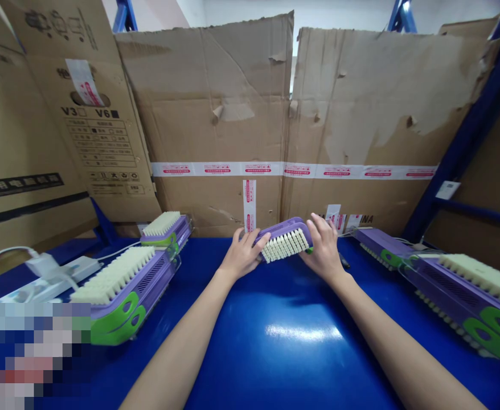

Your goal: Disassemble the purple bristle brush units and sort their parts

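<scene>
A purple scrub brush (pixel 286 223) with cream bristles (pixel 286 246) is held up above the blue tabletop, slightly tilted, its bristles facing me. My left hand (pixel 245 252) grips its left end, fingers over the top edge. My right hand (pixel 323 245) closes on its right end, where a bit of green shows beside the fingers. Whether the brush touches the table cannot be made out. Just behind my right hand lies a small dark object (pixel 344 261), too little of it visible to name.
Purple-green brushes lie stacked at left (pixel 126 302), back left (pixel 164 230) and right (pixel 459 290); another brush (pixel 382 245) is farther back right. A white power strip (pixel 57 279) with plug and cable sits left. Taped cardboard (pixel 216 136) walls the back; blue posts (pixel 459 122) frame it.
</scene>
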`<state>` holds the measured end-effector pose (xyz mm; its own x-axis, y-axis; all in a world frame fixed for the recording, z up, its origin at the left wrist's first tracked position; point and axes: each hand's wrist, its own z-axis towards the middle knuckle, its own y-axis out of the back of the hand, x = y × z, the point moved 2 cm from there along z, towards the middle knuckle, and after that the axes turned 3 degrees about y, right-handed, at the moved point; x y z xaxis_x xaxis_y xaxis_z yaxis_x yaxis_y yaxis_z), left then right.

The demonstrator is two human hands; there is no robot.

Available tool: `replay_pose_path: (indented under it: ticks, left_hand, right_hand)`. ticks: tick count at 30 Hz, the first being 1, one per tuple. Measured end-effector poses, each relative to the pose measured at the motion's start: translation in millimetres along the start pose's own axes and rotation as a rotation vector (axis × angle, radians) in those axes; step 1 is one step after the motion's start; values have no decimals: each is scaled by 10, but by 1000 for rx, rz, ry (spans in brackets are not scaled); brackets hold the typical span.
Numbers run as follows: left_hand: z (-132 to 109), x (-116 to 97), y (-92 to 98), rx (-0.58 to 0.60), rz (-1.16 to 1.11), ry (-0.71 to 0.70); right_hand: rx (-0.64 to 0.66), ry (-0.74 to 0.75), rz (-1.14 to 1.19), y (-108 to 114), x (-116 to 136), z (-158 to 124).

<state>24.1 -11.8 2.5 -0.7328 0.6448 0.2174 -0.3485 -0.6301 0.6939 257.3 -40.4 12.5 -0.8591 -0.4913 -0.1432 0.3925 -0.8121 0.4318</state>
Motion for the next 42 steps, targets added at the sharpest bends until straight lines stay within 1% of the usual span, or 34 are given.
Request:
replay_pose_path:
  ticks: [2, 4, 6, 8, 11, 14, 16, 18, 20, 22, 24, 25, 27, 28, 29, 30, 32, 34, 35, 36, 38, 42]
  left_hand:
    - [13, -17, 8, -3, -106, 12]
    - [50, -64, 29, 3, -247, 60]
    - [113, -140, 66, 11, -411, 159]
    - [187, -234, 110, 29, -599, 292]
    - [276, -359, 149, 98, -839, 482]
    - [310, -415, 123, 152, -1094, 579]
    - [303, -401, 73, 172, -1255, 641]
    - [283, -355, 20, 181, -1363, 725]
    - [264, -293, -19, 166, -1417, 828]
    - [261, -237, -33, 121, -1429, 916]
    - [273, -203, -31, 78, -1394, 967]
    - [279, -198, -29, 86, -1364, 985]
    - [277, -199, -27, 142, -1287, 1027]
    - [267, -199, -20, 156, -1236, 1035]
    - [253, -200, -7, 151, -1176, 1012]
    - [238, -200, 15, 123, -1101, 949]
    - [202, -215, 74, 47, -906, 732]
    - [164, -253, 117, 18, -717, 521]
    - [148, -271, 128, 10, -650, 459]
    - [140, -286, 133, 0, -606, 430]
    - [145, -299, 134, -28, -583, 451]
    - [190, -244, 110, -61, -647, 690]
  right_hand:
    - [27, -159, 185, -47, -50, -15]
    - [76, -358, 391, -107, -82, -38]
    - [105, -543, 593, -163, -89, -59]
    - [94, -691, 777, -206, -78, -64]
    - [-5, -884, 918, -224, -44, -40]
    - [-74, -1069, 1076, -216, 34, 4]
    - [-66, -1183, 1278, -214, 108, 32]
    - [-56, -1276, 1441, -209, 173, 49]
    - [-63, -1337, 1488, -203, 210, 54]
    - [-71, -1378, 1431, -202, 226, 47]
    - [-51, -1425, 1353, -211, 238, 34]
    - [-33, -1457, 1322, -218, 245, 26]
    - [0, -1513, 1279, -235, 255, 13]
    - [6, -1530, 1259, -243, 256, 7]
    - [7, -1541, 1236, -253, 253, 1]
    - [7, -1547, 1211, -264, 248, -8]
    - [13, -1551, 1164, -293, 233, -33]
    - [34, -1539, 1127, -323, 212, -64]
    - [52, -1521, 1115, -334, 201, -78]
    - [70, -1497, 1105, -339, 192, -87]
    - [85, -1451, 1081, -328, 178, -90]
    - [42, -1340, 1012, -247, 197, -42]
